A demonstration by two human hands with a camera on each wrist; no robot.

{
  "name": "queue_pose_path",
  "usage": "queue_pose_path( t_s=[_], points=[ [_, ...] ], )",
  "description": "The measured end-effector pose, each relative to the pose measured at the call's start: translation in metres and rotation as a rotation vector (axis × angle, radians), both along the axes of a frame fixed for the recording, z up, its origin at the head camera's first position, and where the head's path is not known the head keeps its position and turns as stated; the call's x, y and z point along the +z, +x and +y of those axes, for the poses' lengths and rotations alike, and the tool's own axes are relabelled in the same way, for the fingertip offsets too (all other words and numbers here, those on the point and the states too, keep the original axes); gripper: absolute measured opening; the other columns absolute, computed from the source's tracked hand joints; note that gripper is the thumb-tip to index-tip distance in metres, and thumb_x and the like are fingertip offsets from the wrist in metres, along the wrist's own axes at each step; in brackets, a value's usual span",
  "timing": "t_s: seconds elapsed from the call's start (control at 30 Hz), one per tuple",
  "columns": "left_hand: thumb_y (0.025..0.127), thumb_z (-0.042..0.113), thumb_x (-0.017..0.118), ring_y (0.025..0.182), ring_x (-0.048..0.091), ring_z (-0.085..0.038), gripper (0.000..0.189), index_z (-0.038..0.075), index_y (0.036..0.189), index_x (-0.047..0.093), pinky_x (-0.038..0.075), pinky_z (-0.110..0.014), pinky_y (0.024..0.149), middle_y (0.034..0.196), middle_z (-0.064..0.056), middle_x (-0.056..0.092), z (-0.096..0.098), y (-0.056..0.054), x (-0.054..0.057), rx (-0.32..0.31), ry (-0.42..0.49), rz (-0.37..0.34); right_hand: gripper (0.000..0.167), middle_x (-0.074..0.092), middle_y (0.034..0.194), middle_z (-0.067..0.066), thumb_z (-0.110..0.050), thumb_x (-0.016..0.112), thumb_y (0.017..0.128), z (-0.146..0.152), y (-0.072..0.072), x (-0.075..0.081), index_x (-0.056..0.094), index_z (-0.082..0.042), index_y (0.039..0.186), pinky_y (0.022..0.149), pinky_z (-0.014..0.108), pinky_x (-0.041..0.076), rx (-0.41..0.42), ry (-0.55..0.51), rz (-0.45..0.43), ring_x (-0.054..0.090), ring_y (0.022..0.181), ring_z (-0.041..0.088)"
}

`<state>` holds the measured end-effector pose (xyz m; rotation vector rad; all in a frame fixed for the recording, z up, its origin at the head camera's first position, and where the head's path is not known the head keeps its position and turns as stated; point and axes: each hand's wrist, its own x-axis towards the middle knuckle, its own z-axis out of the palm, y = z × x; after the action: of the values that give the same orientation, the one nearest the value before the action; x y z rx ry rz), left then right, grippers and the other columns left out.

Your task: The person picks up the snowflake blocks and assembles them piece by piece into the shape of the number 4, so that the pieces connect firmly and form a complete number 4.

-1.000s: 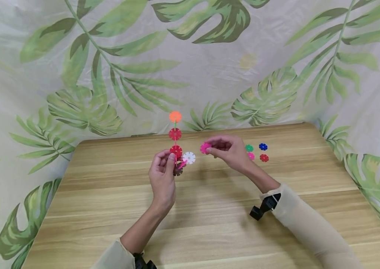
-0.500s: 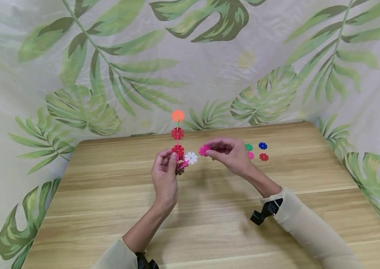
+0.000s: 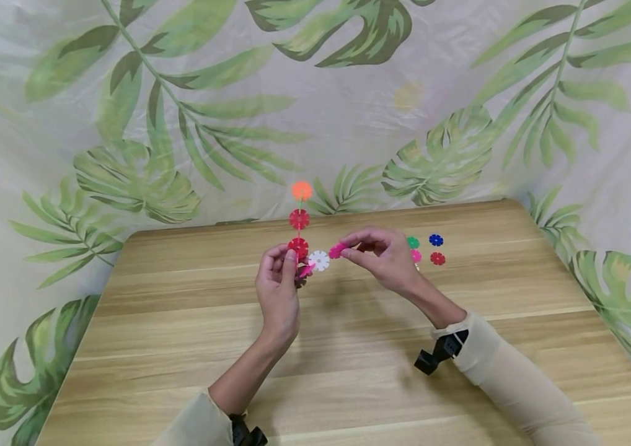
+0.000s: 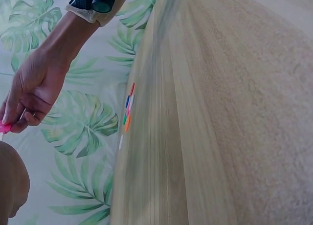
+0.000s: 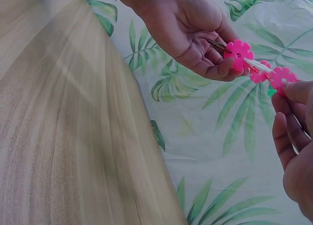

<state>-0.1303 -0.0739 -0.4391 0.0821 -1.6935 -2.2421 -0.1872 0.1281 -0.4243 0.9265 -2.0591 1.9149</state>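
My left hand [image 3: 279,288] grips a chain of notched plastic discs between thumb and fingers. An orange disc [image 3: 301,190] tops it, with a red disc [image 3: 299,218] and a second red disc [image 3: 298,248] below. Sideways from the held part juts a pink disc [image 3: 307,271], then a white disc [image 3: 318,261]. My right hand [image 3: 385,260] pinches another pink disc [image 3: 336,250] at the white one's edge. The right wrist view shows this pinched pink disc [image 5: 282,78] close to the chain; whether it is slotted in, I cannot tell. My left fingers partly hide a dark disc [image 3: 300,282].
On the wooden table [image 3: 349,371], behind my right hand, lie loose discs: green [image 3: 413,243], blue [image 3: 436,240], pink [image 3: 416,256] and red [image 3: 437,259]. A leaf-patterned cloth [image 3: 349,111] hangs beyond the table's back edge.
My left hand has shifted slightly right with the chain, bringing the white disc closer to the pink one. My right hand stays nearly in place; its pink disc has turned more edge-on.
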Motion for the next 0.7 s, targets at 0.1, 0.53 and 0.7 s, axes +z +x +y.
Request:
queue_pose_path(
  t_s=[0.1, 0.53, 0.7],
  points=[
    [0.111, 0.019, 0.057, 0.085, 0.061, -0.013, 0.021, 0.005, 0.126, 0.06, 0.052, -0.02, 0.067, 0.106, -0.006, 0.066, 0.0004, -0.0011, -0.0004, -0.001, 0.001, -0.003, 0.017, 0.078, 0.097, 0.015, 0.015, 0.074, 0.09, -0.0011, -0.0004, -0.0008, 0.077, 0.005, 0.103, 0.064, 0.022, 0.054, -0.011, -0.008, 0.004, 0.07, 0.079, 0.018],
    [0.112, 0.016, 0.055, 0.087, 0.063, -0.015, 0.019, 0.003, 0.126, 0.059, 0.056, -0.02, 0.072, 0.108, -0.007, 0.067, 0.0033, -0.0044, 0.0003, -0.02, 0.044, 0.02, 0.015, 0.078, 0.102, 0.015, 0.017, 0.073, 0.09, -0.0058, -0.0015, -0.0031, 0.077, 0.008, 0.101, 0.076, 0.026, 0.061, 0.059, -0.079, 0.033, 0.075, 0.092, 0.019],
    [0.113, 0.014, 0.052, 0.087, 0.061, -0.013, 0.017, 0.003, 0.125, 0.057, 0.055, -0.019, 0.072, 0.108, -0.006, 0.065, 0.0052, -0.0054, 0.0018, -0.037, 0.084, 0.042, 0.018, 0.078, 0.104, 0.016, 0.022, 0.072, 0.088, -0.0075, -0.0027, -0.0036, 0.077, 0.01, 0.099, 0.084, 0.03, 0.063, 0.094, -0.133, 0.028, 0.075, 0.098, 0.022]
  ],
)
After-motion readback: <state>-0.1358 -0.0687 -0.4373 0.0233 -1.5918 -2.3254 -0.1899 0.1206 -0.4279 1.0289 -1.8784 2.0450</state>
